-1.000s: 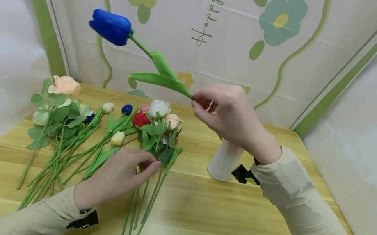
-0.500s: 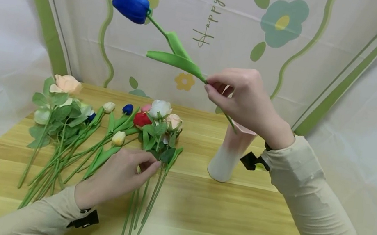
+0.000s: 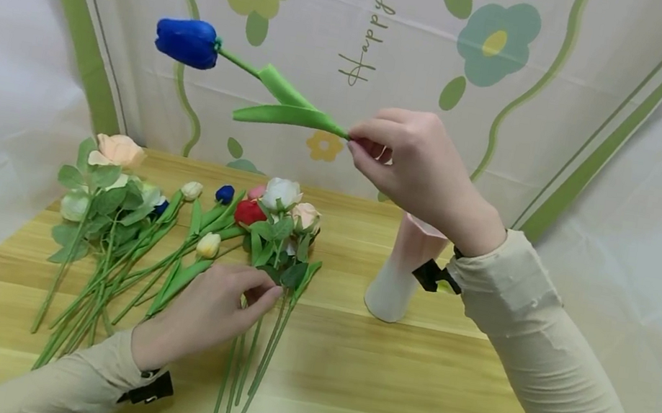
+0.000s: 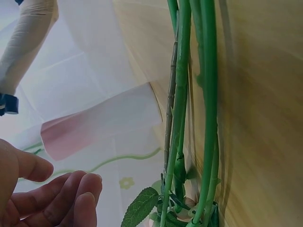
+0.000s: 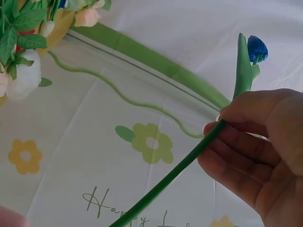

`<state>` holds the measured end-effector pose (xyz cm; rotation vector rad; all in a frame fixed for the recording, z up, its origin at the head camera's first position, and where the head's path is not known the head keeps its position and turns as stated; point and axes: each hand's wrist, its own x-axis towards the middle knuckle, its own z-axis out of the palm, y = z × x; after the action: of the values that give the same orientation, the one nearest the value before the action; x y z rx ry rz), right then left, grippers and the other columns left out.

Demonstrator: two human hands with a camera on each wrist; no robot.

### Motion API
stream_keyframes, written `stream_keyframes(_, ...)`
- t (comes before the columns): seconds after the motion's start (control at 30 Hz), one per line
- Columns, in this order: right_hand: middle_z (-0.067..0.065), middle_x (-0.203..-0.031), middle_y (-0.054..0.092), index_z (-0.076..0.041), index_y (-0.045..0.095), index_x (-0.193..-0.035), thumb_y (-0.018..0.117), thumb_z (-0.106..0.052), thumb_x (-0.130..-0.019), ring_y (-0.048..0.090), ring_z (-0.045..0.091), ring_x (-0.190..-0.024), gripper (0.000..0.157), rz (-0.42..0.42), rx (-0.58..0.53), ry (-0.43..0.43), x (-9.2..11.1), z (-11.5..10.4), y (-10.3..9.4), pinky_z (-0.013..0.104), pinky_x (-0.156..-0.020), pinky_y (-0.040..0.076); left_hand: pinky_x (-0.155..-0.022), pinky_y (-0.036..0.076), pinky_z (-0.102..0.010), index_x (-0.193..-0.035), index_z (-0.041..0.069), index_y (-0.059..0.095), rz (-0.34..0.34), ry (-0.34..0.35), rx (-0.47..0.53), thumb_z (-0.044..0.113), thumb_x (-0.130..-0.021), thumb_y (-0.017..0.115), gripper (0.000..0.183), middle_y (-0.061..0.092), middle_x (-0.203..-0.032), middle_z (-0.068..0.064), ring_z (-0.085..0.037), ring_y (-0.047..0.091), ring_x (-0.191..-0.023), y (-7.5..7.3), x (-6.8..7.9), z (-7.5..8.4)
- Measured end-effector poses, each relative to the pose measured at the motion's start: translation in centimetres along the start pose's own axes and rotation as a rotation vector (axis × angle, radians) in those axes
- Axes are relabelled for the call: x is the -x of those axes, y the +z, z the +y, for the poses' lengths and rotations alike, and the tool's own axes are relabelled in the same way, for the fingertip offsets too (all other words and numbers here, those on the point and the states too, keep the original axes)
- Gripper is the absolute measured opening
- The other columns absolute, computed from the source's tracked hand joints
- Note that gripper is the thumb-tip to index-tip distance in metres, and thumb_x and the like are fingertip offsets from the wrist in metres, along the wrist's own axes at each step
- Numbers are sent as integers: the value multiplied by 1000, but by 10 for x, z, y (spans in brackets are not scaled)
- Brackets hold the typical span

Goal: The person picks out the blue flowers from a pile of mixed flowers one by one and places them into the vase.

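Note:
My right hand (image 3: 416, 166) pinches the stem of a blue tulip (image 3: 187, 42) between thumb and fingertips, high above the table. The bloom points left, and two green leaves (image 3: 287, 115) spread just ahead of the fingers. In the right wrist view the bare stem (image 5: 168, 178) runs down past the hand. My left hand (image 3: 212, 307) hovers by a bunch of flowers, its fingers loosely curled around nothing. Several green stems (image 4: 182, 94) stand apart from it in the left wrist view. A pink and white vase (image 3: 391, 286) stands upright below the right hand, its rim partly hidden.
Near the left hand lie a red rose (image 3: 249, 212), a white rose (image 3: 282, 194) and a pale yellow tulip (image 3: 208, 244). Further left, a pile with a peach rose (image 3: 119, 150) spreads over the wooden table (image 3: 402, 408). A printed cloth (image 3: 308, 27) hangs behind.
The right hand has lifted the blue tulip, swung it right, then brought it back left, with the bloom dipping lower again. The left hand has stayed in place.

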<state>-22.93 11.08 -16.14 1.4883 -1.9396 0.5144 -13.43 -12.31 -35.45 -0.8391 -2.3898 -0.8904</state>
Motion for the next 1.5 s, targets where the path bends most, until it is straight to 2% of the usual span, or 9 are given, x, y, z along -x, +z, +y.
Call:
stream_keyframes(0.27,5,-77,65,2,75,-91,67,4,-87,59,11,-66,9,-21,44,73,11,3,-1,28,-60,49,-46,40,-18,-82,21,69,-26,-22,1,14,-94,68,14,58,-70,18,3,47,-53,0,1,-1)
stream_keyframes(0.73,6,-75,66,3,74,-89,70,6,-84,60,12,-65,7,-30,39,96,25,11,-1,29,-60,50,-47,41,-19,-81,22,68,-27,-37,-9,17,-95,67,14,57,-70,19,4,48,-55,1,5,-3)
stream_keyframes(1.1,5,-78,69,0,75,-87,68,7,-85,62,10,-66,9,26,18,231,46,21,0,30,-58,52,-52,45,-19,-86,20,70,-48,-69,-21,15,-93,70,8,60,-73,16,5,53,-62,2,4,-4)
stream_keyframes(1.3,2,-80,70,-1,75,-90,69,4,-87,62,8,-67,8,60,28,323,58,25,-2,20,-58,50,-53,45,-19,-92,15,72,-75,-106,-27,15,-93,69,3,63,-75,13,4,55,-64,2,5,-5)
stream_keyframes(1.5,3,-79,70,1,75,-92,68,1,-89,63,9,-68,8,87,19,427,71,29,-2,17,-59,50,-52,45,-19,-92,16,71,-90,-113,-39,16,-94,68,3,62,-74,13,4,54,-62,4,6,-7)
